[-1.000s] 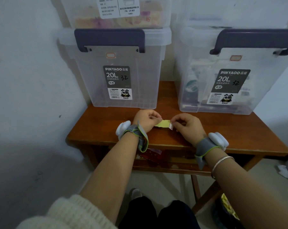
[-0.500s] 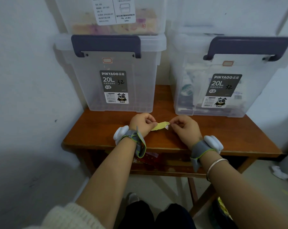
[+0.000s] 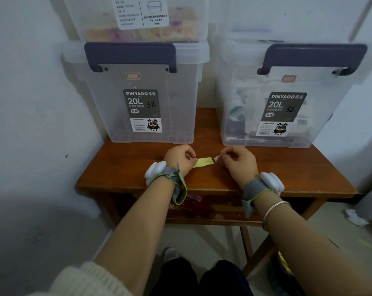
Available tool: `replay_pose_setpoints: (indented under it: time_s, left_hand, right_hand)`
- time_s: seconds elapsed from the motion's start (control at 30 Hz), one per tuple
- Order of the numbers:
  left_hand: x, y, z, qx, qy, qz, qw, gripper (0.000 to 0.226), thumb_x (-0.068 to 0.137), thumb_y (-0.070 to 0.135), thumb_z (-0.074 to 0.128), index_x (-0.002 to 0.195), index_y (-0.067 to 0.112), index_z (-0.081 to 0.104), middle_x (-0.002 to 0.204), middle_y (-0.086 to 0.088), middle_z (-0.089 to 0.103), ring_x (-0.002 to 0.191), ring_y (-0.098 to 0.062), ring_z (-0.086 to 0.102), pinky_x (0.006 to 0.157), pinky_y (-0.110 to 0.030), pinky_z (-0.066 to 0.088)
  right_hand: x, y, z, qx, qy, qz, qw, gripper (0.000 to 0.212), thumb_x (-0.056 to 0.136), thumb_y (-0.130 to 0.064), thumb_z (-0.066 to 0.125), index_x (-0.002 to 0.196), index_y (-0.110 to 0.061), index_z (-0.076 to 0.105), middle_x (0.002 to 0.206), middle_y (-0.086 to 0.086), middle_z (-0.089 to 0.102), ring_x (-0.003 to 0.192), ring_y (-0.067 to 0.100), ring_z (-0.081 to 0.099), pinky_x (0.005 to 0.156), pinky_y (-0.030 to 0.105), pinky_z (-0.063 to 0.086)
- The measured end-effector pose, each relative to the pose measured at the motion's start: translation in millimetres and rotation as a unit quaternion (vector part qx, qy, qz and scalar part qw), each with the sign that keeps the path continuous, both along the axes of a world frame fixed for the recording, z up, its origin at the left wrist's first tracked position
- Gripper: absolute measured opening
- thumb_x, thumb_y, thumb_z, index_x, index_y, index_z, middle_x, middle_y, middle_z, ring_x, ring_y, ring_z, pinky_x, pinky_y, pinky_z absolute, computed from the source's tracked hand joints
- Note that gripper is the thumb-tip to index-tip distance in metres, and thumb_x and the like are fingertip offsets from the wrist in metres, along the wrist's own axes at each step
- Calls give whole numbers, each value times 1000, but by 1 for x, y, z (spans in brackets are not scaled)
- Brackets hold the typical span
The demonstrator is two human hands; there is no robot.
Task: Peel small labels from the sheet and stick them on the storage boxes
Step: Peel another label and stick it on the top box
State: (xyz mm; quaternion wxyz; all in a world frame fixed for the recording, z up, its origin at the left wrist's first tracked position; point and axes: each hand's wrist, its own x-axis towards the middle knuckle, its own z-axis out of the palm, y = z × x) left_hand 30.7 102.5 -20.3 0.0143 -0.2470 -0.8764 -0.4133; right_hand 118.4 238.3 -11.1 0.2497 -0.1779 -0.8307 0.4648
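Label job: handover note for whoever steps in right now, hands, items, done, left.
Left hand: pinches the yellow backing strip at its left end, above the table.
Right hand: pinches a small label, lifted off the strip's right end.
Left box and right box each carry a small red-bordered label under the handle.
Done: label peeled.
Left: stick it on a box; which one, I cannot tell.

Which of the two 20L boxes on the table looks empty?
The left box, behind the left hand. You see straight through it, while the right box shows packets inside.
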Motion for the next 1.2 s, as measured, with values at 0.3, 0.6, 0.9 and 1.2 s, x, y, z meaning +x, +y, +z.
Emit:
replay_pose_setpoints:
  time_s: [0.3,0.6,0.9,1.2]
  left_hand:
    - [11,-1,8,-112,55,-24,992,16,83,7,55,91,6,70,109,-13,63,100,-30,56,82,-36,46]
    - [4,-43,64,-201,94,-13,975,29,88,21,54,114,12,62,126,-9,59,117,-27,52,98,-34,45]
    - [-16,-101,222,-166,224,76,957,30,89,17,51,116,10,60,125,-15,59,115,-32,53,96,-37,44]
    - [-45,-118,328,-208,253,186,926,34,93,10,40,126,6,50,132,-16,53,119,-31,51,98,-35,42]
  right_hand:
    - [6,-2,3,-11,12,-9,1000,10,81,-8,59,90,-5,63,92,8,61,83,19,53,81,36,47]
    - [2,-19,63,116,32,33,992,11,79,-13,65,88,-7,66,93,12,68,79,12,53,72,22,40]
    - [-44,-78,203,224,178,55,957,14,78,-5,60,87,-3,69,92,19,71,89,32,63,81,29,44]
    - [-108,-117,292,286,237,-21,928,17,82,-15,52,89,-13,69,90,8,73,107,27,46,90,38,34]
